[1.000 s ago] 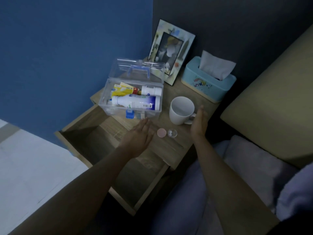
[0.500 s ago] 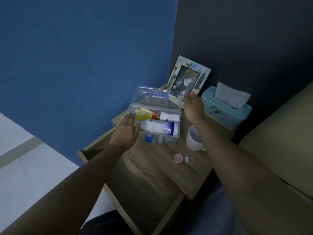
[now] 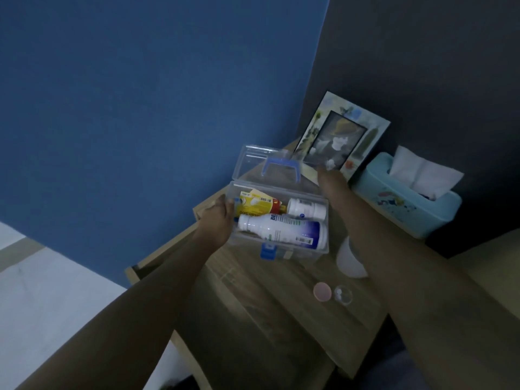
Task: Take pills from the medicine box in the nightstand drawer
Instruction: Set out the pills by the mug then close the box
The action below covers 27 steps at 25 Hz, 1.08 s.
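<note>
While the clear plastic medicine box (lid up) sits on the wooden nightstand, the left hand grips its end; the right hand, blurred, touches the lid, grip unclear.

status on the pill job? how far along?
Done: box sits open on the nightstand; pill cup and pink cap lie out front. In hand: left hand grips the box's end, right hand reaches its lid. Left, likely: shut it, return to the drawer.
</note>
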Tool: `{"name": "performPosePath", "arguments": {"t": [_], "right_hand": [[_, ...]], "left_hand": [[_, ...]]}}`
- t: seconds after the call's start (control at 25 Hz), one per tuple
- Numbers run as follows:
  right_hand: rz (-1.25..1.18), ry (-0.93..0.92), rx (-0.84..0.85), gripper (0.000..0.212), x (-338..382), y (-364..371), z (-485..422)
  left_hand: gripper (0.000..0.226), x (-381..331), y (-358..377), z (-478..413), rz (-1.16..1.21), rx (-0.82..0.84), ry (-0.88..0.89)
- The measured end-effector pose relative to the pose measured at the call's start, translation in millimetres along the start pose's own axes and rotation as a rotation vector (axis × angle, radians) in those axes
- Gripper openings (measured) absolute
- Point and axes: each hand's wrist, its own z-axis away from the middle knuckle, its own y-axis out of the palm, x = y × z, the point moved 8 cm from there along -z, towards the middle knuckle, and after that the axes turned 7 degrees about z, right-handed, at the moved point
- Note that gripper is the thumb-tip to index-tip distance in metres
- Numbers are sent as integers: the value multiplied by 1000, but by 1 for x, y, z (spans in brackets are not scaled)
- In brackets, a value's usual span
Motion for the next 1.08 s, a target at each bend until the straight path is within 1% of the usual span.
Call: {"name": "performPosePath", "arguments": {"t": [0.08, 0.16, 0.24, 0.32, 0.4, 0.48, 0.56, 0.6, 0.64, 0.68, 0.76, 0.84, 0.96, 1.04, 1.08], "right_hand": [[-96, -35, -57, 56, 3, -7, 1], [-202, -123, -123, 62, 12, -20, 9], [-236, -187, -145, 64, 20, -32, 18], [-203, -223, -136, 66, 25, -43, 31], [-172, -301, -184, 65, 30, -58, 46], [-151, -387, -231, 57, 33, -71, 65], [-78, -439, -210, 45, 31, -72, 85], [-26, -468, -183, 37, 29, -69, 94], [31, -504, -160, 31, 25, -64, 105], [89, -552, -146, 30, 21, -58, 117], [214, -650, -140, 34, 12, -44, 139], [329, -706, -145, 35, 2, -29, 154], [488, -661, -105, 39, -12, -5, 159], [607, -618, -103, 42, -19, 6, 158], [642, -611, -114, 43, -22, 9, 158]], "left_hand": [[42, -1, -1, 2, 47, -2, 31], [44, 0, -1, 4, 62, 11, 27], [47, 1, -1, 5, 103, 12, 2], [54, 7, -1, 5, 182, 12, -87], [64, 16, 0, 4, 272, 22, -217], [68, 23, 2, 5, 487, 23, -338], [73, 24, 6, 6, 758, 20, -425], [75, 24, 6, 6, 845, 15, -442], [78, 22, 5, 6, 893, 15, -451], [81, 20, 4, 6, 921, 29, -450], [85, 14, 2, 7, 943, 80, -426], [82, 6, 4, 8, 970, 161, -397], [77, -1, 7, 11, 952, 297, -332], [66, -5, 8, 12, 939, 350, -271], [60, -3, 8, 13, 914, 349, -258]]}}
